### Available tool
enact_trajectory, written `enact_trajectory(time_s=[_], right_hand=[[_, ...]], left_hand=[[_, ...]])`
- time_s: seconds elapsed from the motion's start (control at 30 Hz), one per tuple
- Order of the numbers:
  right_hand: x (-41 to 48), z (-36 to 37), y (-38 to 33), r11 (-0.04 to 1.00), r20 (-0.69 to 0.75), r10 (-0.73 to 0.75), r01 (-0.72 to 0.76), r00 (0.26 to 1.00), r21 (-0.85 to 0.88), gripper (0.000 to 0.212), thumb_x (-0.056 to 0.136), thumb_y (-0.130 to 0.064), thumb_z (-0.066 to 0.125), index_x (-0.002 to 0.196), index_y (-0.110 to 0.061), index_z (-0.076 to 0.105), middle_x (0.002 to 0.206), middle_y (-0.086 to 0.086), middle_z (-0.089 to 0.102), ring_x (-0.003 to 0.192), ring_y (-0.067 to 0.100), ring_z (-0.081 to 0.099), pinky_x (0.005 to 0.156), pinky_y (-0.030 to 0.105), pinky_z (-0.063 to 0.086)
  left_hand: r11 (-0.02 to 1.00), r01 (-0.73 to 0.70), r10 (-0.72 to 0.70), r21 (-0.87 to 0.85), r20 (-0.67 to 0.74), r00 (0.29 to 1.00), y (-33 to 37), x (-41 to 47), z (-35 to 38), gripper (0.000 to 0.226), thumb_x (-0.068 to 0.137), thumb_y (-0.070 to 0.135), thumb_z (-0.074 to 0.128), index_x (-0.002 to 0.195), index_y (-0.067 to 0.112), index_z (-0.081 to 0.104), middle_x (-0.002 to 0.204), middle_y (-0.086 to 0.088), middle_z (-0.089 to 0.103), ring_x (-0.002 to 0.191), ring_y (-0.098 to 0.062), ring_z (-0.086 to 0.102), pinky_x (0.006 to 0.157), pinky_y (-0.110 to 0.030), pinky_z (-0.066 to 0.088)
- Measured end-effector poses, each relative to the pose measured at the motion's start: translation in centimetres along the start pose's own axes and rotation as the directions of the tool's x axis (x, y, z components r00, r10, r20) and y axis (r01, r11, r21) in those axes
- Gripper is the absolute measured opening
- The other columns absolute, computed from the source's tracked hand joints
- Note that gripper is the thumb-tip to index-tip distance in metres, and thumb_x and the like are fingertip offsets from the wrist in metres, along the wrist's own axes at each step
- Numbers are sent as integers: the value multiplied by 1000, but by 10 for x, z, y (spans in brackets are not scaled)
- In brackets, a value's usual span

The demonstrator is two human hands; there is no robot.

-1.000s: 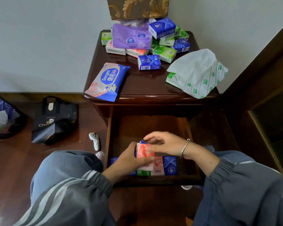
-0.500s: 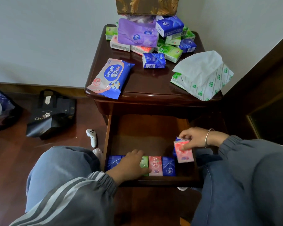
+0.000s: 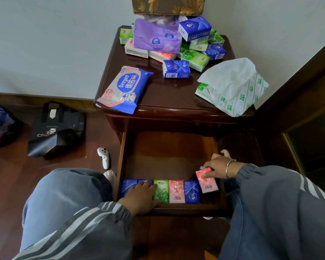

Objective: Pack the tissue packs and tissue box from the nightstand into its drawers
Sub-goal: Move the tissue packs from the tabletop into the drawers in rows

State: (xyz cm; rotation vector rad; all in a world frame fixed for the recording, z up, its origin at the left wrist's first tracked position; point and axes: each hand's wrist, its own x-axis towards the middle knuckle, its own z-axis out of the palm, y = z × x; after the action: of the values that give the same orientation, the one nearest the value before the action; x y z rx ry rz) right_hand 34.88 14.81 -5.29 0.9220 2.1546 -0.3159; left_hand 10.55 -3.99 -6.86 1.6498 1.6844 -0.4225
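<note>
The top drawer (image 3: 165,158) of the dark wood nightstand (image 3: 169,98) stands pulled out. Along its front edge lies a row of small tissue packs (image 3: 176,191), blue, green, pink and blue. My left hand (image 3: 142,197) lies flat on the blue packs at the row's left end. My right hand (image 3: 219,167) grips a pink tissue pack (image 3: 207,182), tilted at the row's right end, with a blue one half hidden behind it. On the nightstand lie a heap of small packs (image 3: 195,57), a purple pack (image 3: 157,37), a wipes pack (image 3: 125,89), a white-green soft tissue pack (image 3: 235,91) and a patterned tissue box (image 3: 168,5).
A black bag (image 3: 56,130) and a white controller (image 3: 104,157) lie on the wooden floor left of the nightstand. Another bag (image 3: 0,124) sits at the far left. Dark wooden furniture (image 3: 308,113) stands to the right. My knees flank the drawer.
The pink pack went from both hands at the drawer's middle to my right hand alone at the right end, now lower beside the row. My left hand dropped onto the row's left packs.
</note>
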Motion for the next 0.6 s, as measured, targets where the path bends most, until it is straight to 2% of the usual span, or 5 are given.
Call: enact_trajectory(time_s=[0.17,0.23,0.37,0.5,0.6], right_hand=[[3,10,-10,998,21,11,-10,1000,-66,44,92,-56,33,124,-34,52,127,0,54,134,18,29,110,56,-10],[3,11,-12,981,37,10,-3,999,-193,40,92,-52,36,122,-33,53,130,-4,54,138,23,21,108,59,-12],[6,21,-16,851,3,-3,4,1000,-525,46,88,-31,58,132,-27,47,142,2,40,140,33,14,108,66,-5],[13,19,-23,883,-76,-72,28,995,-468,45,90,-20,52,135,-18,44,129,3,56,127,25,41,114,52,7],[16,19,-31,937,5,-70,68,998,-342,40,90,-17,53,130,-14,47,123,8,60,114,27,54,103,40,34]], left_hand=[[999,27,-25,-25,51,998,-2,6,4,67,95,55,39,150,20,24,161,-3,10,143,-31,22,112,-55,24],[999,28,-26,-34,58,998,-3,7,4,66,95,55,39,149,20,26,161,-4,11,143,-31,23,112,-54,26],[998,23,-20,-51,57,998,-4,10,6,65,95,54,41,149,19,28,160,-4,11,143,-30,24,112,-53,28],[998,20,-17,-56,65,998,-4,13,6,65,95,53,42,148,19,28,160,-5,12,142,-31,24,112,-52,28],[997,17,-12,-69,66,998,-5,14,6,65,95,52,43,148,17,28,160,-6,12,142,-31,24,113,-51,27]])
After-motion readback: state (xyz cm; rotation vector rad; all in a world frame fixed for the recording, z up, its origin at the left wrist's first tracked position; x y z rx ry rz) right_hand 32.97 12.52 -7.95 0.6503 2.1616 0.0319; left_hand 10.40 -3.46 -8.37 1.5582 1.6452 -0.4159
